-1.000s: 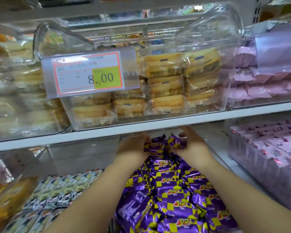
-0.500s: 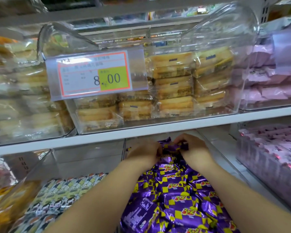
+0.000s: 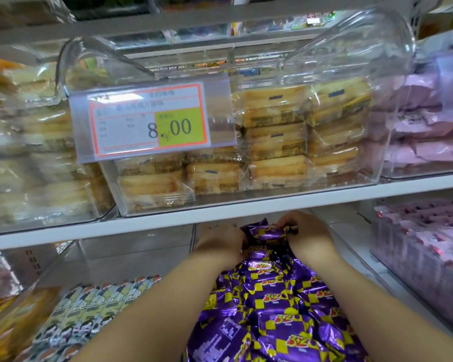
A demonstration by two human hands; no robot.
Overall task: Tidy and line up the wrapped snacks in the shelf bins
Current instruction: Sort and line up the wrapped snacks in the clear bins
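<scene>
Your snack packets (image 3: 272, 309) are glossy purple with yellow checks and red lettering. The wrapped bars (image 3: 89, 314) beside them carry a black, white and yellow cartoon print. The price tag (image 3: 131, 126) is white, orange-bordered, with a yellow-green block.

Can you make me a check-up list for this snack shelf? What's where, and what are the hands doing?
Surface: white shelf, with clear bins above and below it.
Job's things: purple snacks heaped untidily in the middle lower bin; one pack held at the back of the heap.
Clutter: nothing seen.
Hands: left hand and right hand each grip an end of the pack.
Cables: nothing seen.
Surroundings: cakes stacked in the bin above, with a price tag on its front; cartoon packs in rows on the left; pink packs on the right.
</scene>
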